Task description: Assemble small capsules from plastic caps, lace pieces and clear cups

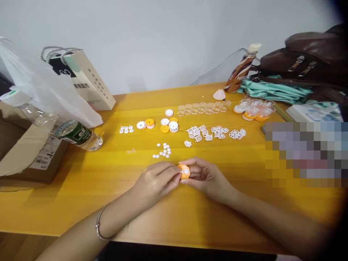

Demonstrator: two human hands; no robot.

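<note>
My right hand (213, 179) grips a small round orange cap (185, 177) by its edge, hollow side toward me. Inside the cap lies a small white disc (186, 171). The thumb and fingertips of my left hand (157, 177) are pinched together at the cap's left side; whatever sits between them is too small to make out. Just beyond my hands are scattered white discs (164, 153), tiny rings (131, 151) and a lone white toothed piece (187, 144). Farther back are white gear-like pieces (197, 132), small white stemmed parts (126, 129) and orange and white caps (165, 128).
Clear cups (202, 108) stand in rows, with assembled capsules (255, 110) to their right. A pink cone (219, 95) and brown bottle (240, 72) are behind. Leftward are a water bottle (80, 135), cardboard box (51, 156) and paper bag (92, 83). A brown leather bag (304, 54) sits right.
</note>
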